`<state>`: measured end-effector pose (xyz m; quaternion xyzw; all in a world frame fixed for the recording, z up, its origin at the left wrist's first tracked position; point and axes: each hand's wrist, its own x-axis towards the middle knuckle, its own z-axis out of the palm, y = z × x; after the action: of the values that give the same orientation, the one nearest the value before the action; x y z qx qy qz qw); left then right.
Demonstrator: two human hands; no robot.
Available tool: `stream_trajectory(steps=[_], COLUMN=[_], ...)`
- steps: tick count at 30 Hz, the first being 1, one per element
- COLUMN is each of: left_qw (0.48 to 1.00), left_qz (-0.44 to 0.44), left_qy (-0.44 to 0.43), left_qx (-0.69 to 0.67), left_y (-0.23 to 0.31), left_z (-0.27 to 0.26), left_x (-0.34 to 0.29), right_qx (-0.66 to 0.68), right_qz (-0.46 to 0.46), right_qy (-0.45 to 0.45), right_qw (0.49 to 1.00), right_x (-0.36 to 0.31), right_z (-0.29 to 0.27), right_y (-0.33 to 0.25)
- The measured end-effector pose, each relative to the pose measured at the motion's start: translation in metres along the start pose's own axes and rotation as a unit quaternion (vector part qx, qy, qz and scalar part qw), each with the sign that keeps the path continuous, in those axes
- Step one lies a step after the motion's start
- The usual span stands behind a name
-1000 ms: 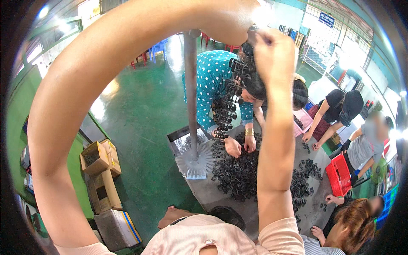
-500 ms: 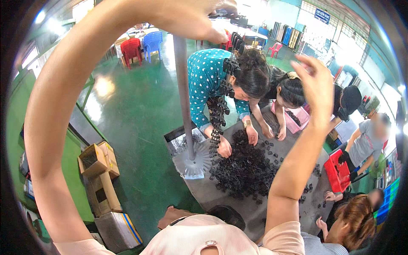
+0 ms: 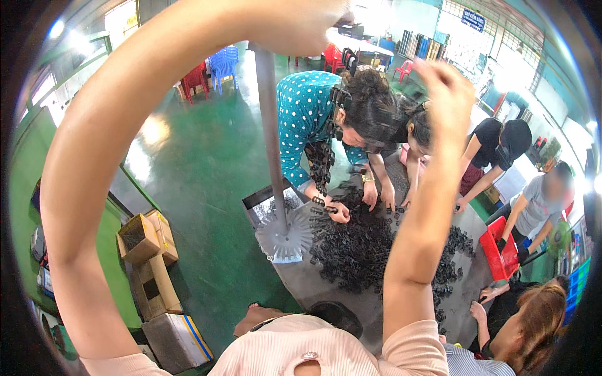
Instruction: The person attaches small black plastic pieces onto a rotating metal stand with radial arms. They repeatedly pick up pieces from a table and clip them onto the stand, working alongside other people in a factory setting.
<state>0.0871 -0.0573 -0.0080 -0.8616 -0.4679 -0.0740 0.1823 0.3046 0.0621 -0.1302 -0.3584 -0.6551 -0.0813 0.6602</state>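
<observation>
My left hand (image 3: 304,28) is raised at the top edge, beside the upper end of a grey upright pole (image 3: 268,119). Its fingers are cut off or hidden, so its grip cannot be made out. My right hand (image 3: 446,94) is lifted above the table, fingers loosely bent and slightly blurred, with nothing visible in it. A string of small black plastic parts (image 3: 320,164) hangs from near my left hand, partly in front of a person in a dotted teal shirt (image 3: 307,100). Below lies a large heap of the same black parts (image 3: 354,250) on the grey table (image 3: 301,285).
The pole rises from a slotted metal disc (image 3: 283,241) at the table's left edge, by a metal tray (image 3: 254,203). Several people work around the table. A red crate (image 3: 498,250) is at the right. Cardboard boxes (image 3: 153,285) stand on the green floor (image 3: 207,188) at left.
Both my hands have shifted left; my right hand's fingers have bent further in. The hanging string looks shorter, and the heap has spread toward the right. A person in black at the right has leaned in.
</observation>
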Motion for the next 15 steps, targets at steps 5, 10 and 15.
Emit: stream_trajectory(steps=[5, 10, 15], left_qw=[0.999, 0.999, 0.983], left_qz=[0.019, 0.016, -0.066], left_qy=[0.004, -0.019, -0.171], left_qx=[0.045, 0.043, -0.012], left_y=[0.005, -0.007, 0.02], left_z=[-0.005, -0.001, -0.038], left_x=[-0.014, -0.012, -0.005], right_qx=[-0.398, -0.205, -0.097], right_qz=[0.173, -0.021, -0.041], right_qy=[-0.095, -0.038, -0.076], right_qw=[0.896, 0.978, 0.992], right_x=[0.011, 0.003, 0.001], right_z=[-0.117, -0.035, 0.041], right_y=[0.041, 0.002, -0.072])
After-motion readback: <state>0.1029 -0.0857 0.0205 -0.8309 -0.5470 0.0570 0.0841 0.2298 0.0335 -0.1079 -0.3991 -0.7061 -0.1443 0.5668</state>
